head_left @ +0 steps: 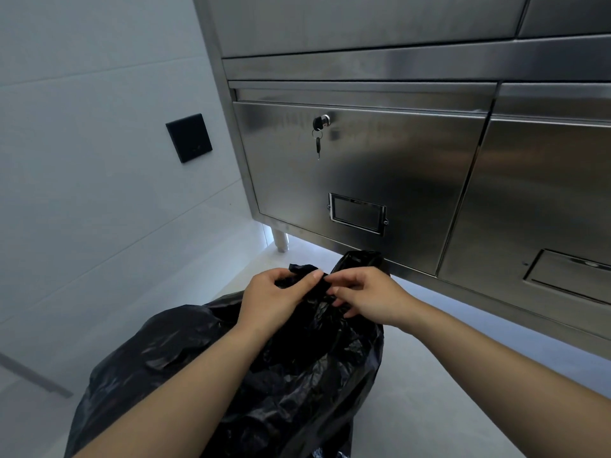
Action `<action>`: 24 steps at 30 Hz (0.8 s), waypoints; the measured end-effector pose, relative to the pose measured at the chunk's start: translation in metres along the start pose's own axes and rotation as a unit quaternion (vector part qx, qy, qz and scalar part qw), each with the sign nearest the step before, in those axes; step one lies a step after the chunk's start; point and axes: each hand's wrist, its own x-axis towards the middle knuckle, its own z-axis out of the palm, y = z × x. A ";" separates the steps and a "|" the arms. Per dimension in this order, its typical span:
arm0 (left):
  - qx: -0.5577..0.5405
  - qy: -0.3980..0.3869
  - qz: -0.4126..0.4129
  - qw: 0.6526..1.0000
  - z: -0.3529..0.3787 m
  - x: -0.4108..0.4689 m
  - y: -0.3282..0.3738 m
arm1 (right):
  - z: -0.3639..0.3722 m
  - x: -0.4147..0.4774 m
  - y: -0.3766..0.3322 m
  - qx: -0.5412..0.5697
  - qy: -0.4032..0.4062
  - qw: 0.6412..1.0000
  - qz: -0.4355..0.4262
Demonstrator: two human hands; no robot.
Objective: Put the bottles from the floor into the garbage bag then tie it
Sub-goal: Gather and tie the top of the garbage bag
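Both hands are meeting over the bag's gathered top: the left hand (274,297) is curling its fingers around a bunched strip of black plastic, and the right hand (365,297) is pinching the strip beside it. The garbage bag (185,365) is sitting bulging on the pale floor (429,391) beneath the forearms, just before the steel cabinet (363,180), its key (318,145) dangling.

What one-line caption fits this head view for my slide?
Tying off: left hand and right hand pinch the gathered top of a black garbage bag before a steel cabinet.
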 end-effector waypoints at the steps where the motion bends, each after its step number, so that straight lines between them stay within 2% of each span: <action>1: 0.006 0.018 0.003 1.000 0.002 0.001 -0.002 | 0.001 0.000 0.001 -0.006 -0.006 1.000 -0.001; 5: 0.036 0.054 0.019 0.998 0.001 0.008 -0.005 | 0.002 0.001 0.005 -0.031 0.025 0.999 -0.016; 8: 0.042 0.047 0.030 0.998 -0.010 0.012 -0.003 | 0.000 0.003 0.001 -0.047 0.151 0.982 -0.104; 10: 0.025 0.010 0.039 0.999 -0.019 0.012 0.000 | -0.004 0.006 -0.004 -0.087 0.178 0.967 -0.160; 13: 0.000 -0.044 0.046 0.998 -0.030 0.009 0.001 | -0.005 0.011 -0.008 -0.160 0.096 0.970 -0.153; 18: 0.030 -0.096 0.078 0.992 -0.040 0.004 -0.003 | 0.003 0.015 -0.003 -0.238 -0.049 0.964 -0.109; 20: 0.040 -0.115 0.088 0.989 -0.045 0.003 -0.006 | 0.006 0.015 -0.001 -0.233 -0.083 0.965 -0.083; 24: 0.060 -0.135 0.090 0.985 -0.056 0.002 -0.012 | 0.018 0.012 0.000 -0.164 -0.094 0.979 -0.069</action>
